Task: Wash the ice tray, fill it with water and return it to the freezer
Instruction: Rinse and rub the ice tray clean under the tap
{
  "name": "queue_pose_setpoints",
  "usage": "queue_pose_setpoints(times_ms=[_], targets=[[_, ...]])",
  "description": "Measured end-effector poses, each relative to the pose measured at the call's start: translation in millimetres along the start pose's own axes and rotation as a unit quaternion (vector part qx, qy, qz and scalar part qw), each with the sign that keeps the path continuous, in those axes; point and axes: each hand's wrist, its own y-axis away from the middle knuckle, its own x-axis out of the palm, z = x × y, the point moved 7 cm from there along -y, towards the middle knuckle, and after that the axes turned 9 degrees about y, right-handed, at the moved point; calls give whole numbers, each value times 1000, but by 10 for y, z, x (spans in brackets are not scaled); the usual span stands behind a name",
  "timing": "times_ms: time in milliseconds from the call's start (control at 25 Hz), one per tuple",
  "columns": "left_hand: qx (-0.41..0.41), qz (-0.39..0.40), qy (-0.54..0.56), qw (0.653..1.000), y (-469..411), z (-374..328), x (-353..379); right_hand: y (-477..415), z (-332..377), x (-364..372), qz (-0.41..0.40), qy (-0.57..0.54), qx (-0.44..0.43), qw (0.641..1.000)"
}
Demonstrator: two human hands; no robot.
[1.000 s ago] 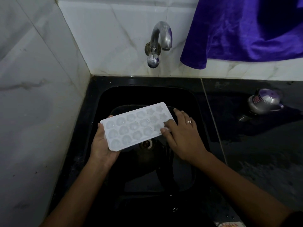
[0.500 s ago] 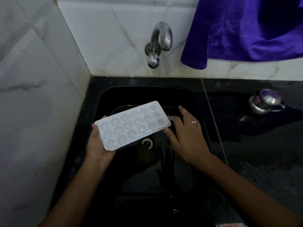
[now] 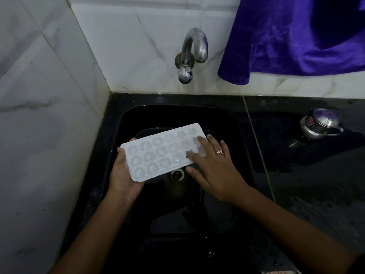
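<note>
A white ice tray with round and star-shaped cells is held over the black sink, above the drain. My left hand grips its near left end from below. My right hand, wearing a ring, lies flat with spread fingers on the tray's right end, covering a few cells. The chrome tap juts from the wall above the sink; no water runs from it.
White marble tiles close off the left and back. A purple cloth hangs at the upper right. On the wet black counter to the right lies a small steel pot. A dark round vessel rests in the sink under the tray.
My right hand had slid off the tray's right end and is back on it, fingers spread over the star cells. The tray shifted slightly left and tilted, still in my left hand.
</note>
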Motion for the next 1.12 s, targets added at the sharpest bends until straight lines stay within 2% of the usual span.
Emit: queue_pose_setpoints(times_ms=[120, 280, 400, 560, 680, 840, 1000, 1120], targets=[[1, 4, -7, 1000, 15, 42, 5, -41, 11, -43, -7, -14, 25, 1000], [6, -1, -11, 1000, 4, -10, -24, 8, 51, 6, 2, 14, 1, 1000], [2, 0, -18, 1000, 0, 15, -20, -42, 41, -59, -13, -18, 39, 999], [3, -1, -12, 1000, -2, -27, -2, 5, 74, 0, -4, 12, 1, 1000], [5, 2, -11, 1000, 10, 19, 2, -33, 15, -75, -24, -14, 39, 999], [4, -1, -13, 1000, 10, -12, 12, 27, 58, 3, -10, 18, 6, 1000], [3, 0, -16, 1000, 21, 40, 31, -16, 24, -40, -17, -9, 49, 999], [8, -2, -20, 1000, 5, 8, 21, 44, 67, 27, 4, 9, 12, 1000]])
